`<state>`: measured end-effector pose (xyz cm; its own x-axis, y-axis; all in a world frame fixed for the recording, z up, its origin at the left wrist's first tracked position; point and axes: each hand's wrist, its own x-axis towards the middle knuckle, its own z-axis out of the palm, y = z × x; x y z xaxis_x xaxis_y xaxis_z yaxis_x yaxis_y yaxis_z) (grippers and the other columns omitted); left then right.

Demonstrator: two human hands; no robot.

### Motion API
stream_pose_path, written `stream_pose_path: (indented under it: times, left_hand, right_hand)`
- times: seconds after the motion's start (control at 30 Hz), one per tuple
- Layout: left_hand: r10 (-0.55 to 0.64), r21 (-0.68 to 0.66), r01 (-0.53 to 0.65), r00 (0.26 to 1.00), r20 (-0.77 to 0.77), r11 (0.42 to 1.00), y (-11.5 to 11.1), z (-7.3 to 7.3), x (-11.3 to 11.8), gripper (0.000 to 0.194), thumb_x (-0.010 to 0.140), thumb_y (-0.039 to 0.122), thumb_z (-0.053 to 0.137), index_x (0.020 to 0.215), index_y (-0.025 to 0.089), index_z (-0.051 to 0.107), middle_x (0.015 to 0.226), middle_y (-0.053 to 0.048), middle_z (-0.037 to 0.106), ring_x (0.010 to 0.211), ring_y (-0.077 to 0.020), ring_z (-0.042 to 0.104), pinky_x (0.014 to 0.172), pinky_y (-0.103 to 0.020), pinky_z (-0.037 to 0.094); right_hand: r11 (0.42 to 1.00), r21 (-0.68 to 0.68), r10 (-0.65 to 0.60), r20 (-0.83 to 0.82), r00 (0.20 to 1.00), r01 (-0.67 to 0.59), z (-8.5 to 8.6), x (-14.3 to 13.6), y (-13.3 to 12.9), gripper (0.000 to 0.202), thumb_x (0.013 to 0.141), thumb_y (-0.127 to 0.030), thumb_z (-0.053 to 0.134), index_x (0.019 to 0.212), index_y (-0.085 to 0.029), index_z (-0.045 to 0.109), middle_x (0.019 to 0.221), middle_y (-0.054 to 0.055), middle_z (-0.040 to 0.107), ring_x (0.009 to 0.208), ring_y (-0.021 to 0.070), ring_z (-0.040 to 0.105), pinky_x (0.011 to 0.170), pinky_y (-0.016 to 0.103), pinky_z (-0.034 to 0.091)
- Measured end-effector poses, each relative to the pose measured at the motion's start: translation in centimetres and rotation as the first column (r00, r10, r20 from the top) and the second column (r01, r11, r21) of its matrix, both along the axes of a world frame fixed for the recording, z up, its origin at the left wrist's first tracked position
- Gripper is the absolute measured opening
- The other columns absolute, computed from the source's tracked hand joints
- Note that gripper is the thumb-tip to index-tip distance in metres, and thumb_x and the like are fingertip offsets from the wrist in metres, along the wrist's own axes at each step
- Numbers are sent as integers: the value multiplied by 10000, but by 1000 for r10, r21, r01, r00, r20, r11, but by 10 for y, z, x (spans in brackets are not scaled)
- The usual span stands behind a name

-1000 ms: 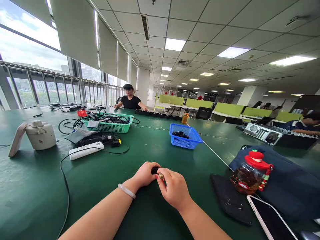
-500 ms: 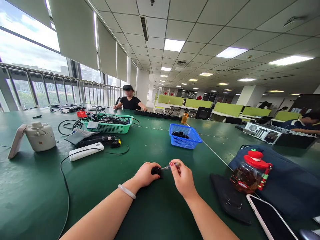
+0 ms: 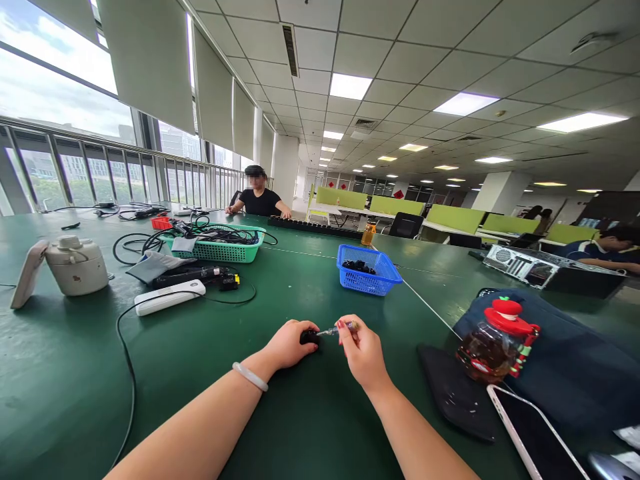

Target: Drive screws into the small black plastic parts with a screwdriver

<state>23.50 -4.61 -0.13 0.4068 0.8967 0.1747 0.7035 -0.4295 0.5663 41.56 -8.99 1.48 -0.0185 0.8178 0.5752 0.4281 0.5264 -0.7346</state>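
Note:
Near the middle of the green table (image 3: 300,407), my left hand (image 3: 287,344) is closed on a small black part (image 3: 309,337), held low at the tabletop. My right hand (image 3: 363,351) pinches a screwdriver (image 3: 345,328) by its handle, the shaft pointing left. The screwdriver's tip meets the black part; the exact contact spot is too small to make out. Beyond my hands stands a blue basket (image 3: 369,280) with small black pieces (image 3: 359,267) in it.
Left lie a white power strip (image 3: 170,298), a green basket (image 3: 225,252) of cables and a beige jug (image 3: 77,267). On the right are a red-lidded jar (image 3: 487,347), a black pouch (image 3: 455,393) and a phone (image 3: 540,433). A person (image 3: 259,200) sits across the table.
The view has shifted slightly. Both hands keep nearly the same pose, with the screwdriver's tip still at the black part.

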Motion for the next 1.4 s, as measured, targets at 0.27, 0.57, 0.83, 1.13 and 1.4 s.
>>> stream_pose_path:
  times: [0.27,0.57,0.83,1.13,1.4]
  left_hand:
    - [11,-3,-11,1000,-1,1000,2,-3,1,352,739,317,635,1083,245,660,1037,-43,685,1035,-238,581,914,-329,444]
    - [-4,2,4,1000,1,1000,3,-3,0,347,734,283,647,1078,244,661,1024,-36,684,1016,-236,582,905,-330,444]
    - [5,-19,-5,1000,-6,1000,1,0,-1,346,732,291,633,1076,260,662,1039,-28,677,1036,-239,578,908,-327,448]
    - [1,-8,-1,1000,-17,1000,1,0,-1,363,723,281,651,1084,247,656,1027,-30,684,1015,-236,583,903,-326,446]
    - [-21,25,21,1000,14,999,7,-9,0,371,719,268,628,1088,232,651,1058,-28,689,1039,-233,576,932,-325,434]
  right_hand:
    - [998,61,-15,229,973,1,4,-11,-12,263,924,-410,421,792,-214,537,538,-53,453,446,102,399,474,212,316]
    - [995,-32,-97,17,995,97,-4,3,7,339,914,-501,423,765,-209,513,536,-42,480,435,107,436,451,211,347]
    - [971,-199,-165,-147,975,134,-13,13,22,403,857,-585,479,745,-202,531,536,-36,509,420,109,451,437,219,378]
    - [995,15,-95,-3,995,95,-1,1,3,273,881,-442,486,782,-199,560,565,-33,498,457,105,435,465,215,357]
    - [976,183,49,340,939,-118,4,-11,-13,152,864,-263,479,751,-200,557,599,-29,537,492,95,444,512,205,340]
